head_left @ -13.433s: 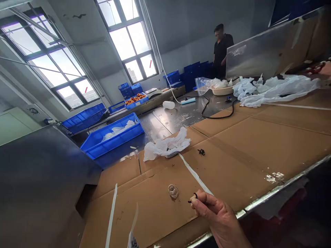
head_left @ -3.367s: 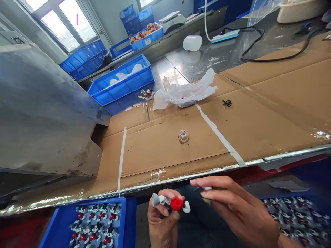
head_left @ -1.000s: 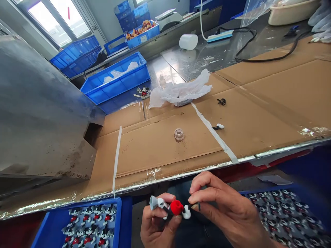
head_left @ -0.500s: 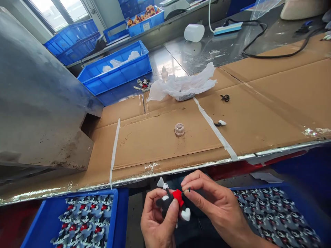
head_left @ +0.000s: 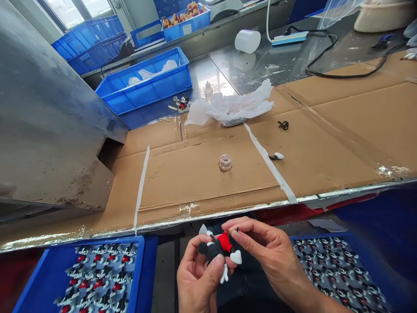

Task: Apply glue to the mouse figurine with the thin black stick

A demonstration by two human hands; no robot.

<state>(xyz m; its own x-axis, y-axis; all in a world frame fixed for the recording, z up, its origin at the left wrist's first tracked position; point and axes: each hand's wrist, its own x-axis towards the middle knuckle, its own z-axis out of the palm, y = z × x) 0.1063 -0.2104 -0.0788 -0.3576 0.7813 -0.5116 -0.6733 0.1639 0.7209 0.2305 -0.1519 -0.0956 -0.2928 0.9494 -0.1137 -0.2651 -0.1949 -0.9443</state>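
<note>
Table (head_left: pixel 208 184) w/ cardboard cover fills most of view. Below its near edge, one bin (head_left: pixel 142 256) on L and another bin (head_left: pixel 368 257) on R, both w/ rows of small figures (head_left: pixel 97 283). Crumpled plastic sheet (head_left: pixel 239 104) farther back. L hand (head_left: pixel 202 271) in front of table, thumb + fingers wrapped round toy's upper body, firm hold. R hand (head_left: pixel 272 250): thumb + index pinched tog. at toy's rear end, other fingers loosely curled. Toy (head_left: pixel 224 242) is held between both hands, off the table, lying approx. sideways, red shorts twd R hand. Prob. light, stiff plastic, smooth so a bit slippery; thin arms + legs likely the fragile bits, so best hold = torso/head, not limbs. Small jar (head_left: pixel 225 162) upright on cardboard. Loose b/w piece (head_left: pixel 277 156) near tape strip, R of jar. Smallest: black bit (head_left: pixel 237 229), tip poking out of R pinch; prob. light, easy to drop, grip near tip. Can't tell if attached, fingers hide base.
</note>
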